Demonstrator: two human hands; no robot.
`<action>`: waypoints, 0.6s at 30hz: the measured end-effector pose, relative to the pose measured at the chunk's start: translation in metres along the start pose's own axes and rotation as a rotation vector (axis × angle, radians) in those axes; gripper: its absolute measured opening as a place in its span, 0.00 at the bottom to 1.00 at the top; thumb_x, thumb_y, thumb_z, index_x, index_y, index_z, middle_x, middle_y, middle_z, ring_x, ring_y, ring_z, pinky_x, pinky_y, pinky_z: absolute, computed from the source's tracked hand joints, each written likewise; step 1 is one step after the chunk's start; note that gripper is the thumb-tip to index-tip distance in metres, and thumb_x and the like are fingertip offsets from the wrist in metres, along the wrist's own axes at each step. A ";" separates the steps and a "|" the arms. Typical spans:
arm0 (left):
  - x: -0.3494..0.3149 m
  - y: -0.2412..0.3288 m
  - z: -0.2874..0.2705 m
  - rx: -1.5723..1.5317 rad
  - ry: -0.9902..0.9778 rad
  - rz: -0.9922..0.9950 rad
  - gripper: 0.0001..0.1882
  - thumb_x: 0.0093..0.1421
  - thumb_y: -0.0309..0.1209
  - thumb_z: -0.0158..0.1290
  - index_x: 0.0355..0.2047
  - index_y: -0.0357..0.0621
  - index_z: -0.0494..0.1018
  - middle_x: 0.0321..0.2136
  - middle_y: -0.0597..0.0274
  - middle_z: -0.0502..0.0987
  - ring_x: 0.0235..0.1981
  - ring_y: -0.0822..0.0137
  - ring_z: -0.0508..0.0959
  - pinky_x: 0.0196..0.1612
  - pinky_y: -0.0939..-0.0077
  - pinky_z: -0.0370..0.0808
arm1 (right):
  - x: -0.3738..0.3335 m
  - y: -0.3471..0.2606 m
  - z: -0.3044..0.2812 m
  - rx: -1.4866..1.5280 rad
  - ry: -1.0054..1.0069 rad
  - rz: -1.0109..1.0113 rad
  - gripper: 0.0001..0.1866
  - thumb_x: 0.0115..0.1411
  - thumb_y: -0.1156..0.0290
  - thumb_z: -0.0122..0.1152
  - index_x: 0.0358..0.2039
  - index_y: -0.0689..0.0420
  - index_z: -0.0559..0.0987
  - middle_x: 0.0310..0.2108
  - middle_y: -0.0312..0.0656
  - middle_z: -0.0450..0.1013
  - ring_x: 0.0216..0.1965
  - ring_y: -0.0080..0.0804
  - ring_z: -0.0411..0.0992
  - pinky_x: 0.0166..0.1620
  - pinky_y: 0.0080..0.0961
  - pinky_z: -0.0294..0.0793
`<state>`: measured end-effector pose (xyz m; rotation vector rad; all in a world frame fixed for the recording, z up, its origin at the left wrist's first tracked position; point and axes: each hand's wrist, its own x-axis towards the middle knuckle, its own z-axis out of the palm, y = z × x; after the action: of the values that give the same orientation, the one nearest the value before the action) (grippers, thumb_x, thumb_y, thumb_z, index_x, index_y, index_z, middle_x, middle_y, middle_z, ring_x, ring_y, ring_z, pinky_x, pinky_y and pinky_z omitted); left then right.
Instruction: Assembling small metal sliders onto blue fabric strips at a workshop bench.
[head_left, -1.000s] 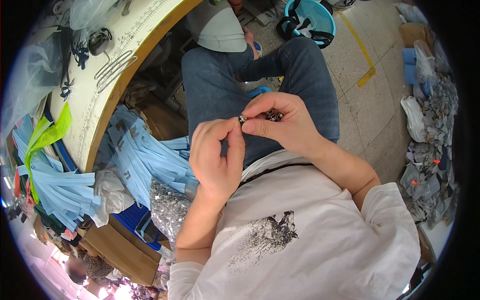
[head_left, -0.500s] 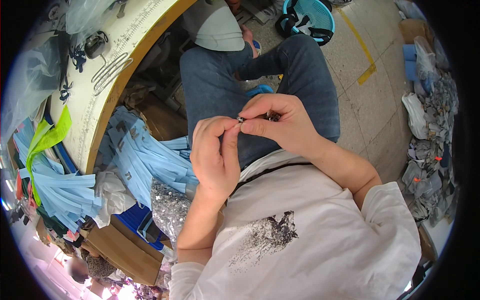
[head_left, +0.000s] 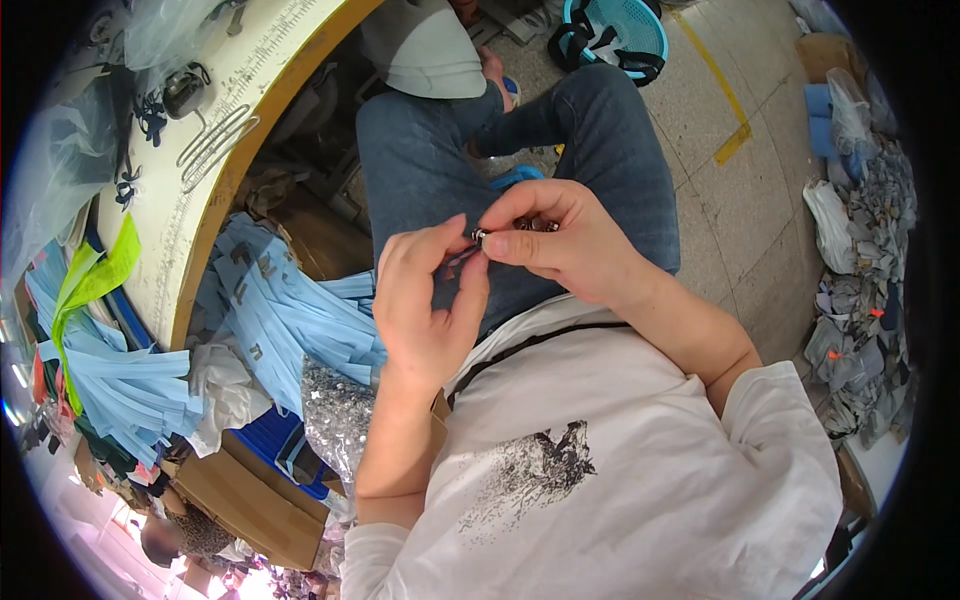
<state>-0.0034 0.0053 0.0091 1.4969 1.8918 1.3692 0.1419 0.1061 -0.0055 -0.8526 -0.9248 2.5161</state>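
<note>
Above my lap, my right hand [head_left: 565,245] pinches a small dark, shiny metal-like piece [head_left: 479,237] between thumb and index finger. More small dark shiny pieces [head_left: 537,225] sit inside the curl of that hand. My left hand [head_left: 420,300] is right beside the pinched piece, its thumb and index finger parted around it. Whether a left fingertip touches the piece is too small to tell. By my left forearm stands a clear plastic bag [head_left: 335,415] of small shiny bits.
A curved worktable [head_left: 185,235] with a bent wire loop [head_left: 215,148] lies to the left. Light blue fabric strips [head_left: 285,300] hang below it, near a cardboard box [head_left: 250,505]. A turquoise basket [head_left: 630,35] stands ahead; grey scraps [head_left: 870,290] are heaped at right.
My left thumb and index finger have spread apart from the small piece, where they were pinching before. My right hand still holds it and has tilted slightly.
</note>
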 end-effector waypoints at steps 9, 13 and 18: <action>0.002 -0.003 -0.004 0.075 0.011 0.130 0.13 0.44 0.14 0.62 0.33 0.35 0.76 0.29 0.56 0.78 0.28 0.58 0.76 0.31 0.72 0.72 | 0.001 0.001 0.001 -0.172 0.011 -0.144 0.09 0.56 0.77 0.67 0.38 0.61 0.79 0.32 0.36 0.76 0.29 0.13 0.72 0.27 0.07 0.67; 0.007 -0.005 -0.004 0.128 0.024 0.226 0.15 0.43 0.14 0.62 0.33 0.36 0.77 0.28 0.57 0.77 0.26 0.59 0.76 0.30 0.72 0.72 | 0.000 -0.001 0.002 -0.170 0.010 -0.114 0.08 0.56 0.77 0.67 0.36 0.61 0.80 0.33 0.36 0.76 0.29 0.13 0.72 0.28 0.08 0.68; 0.006 -0.005 -0.001 0.163 0.023 0.282 0.16 0.40 0.15 0.62 0.32 0.37 0.77 0.28 0.58 0.77 0.26 0.60 0.76 0.29 0.72 0.72 | 0.000 0.001 -0.001 -0.095 0.024 -0.052 0.05 0.57 0.77 0.65 0.35 0.61 0.80 0.33 0.36 0.77 0.24 0.10 0.68 0.22 0.08 0.61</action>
<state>-0.0096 0.0101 0.0068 1.8958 1.9007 1.3792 0.1423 0.1058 -0.0064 -0.8741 -1.0526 2.4295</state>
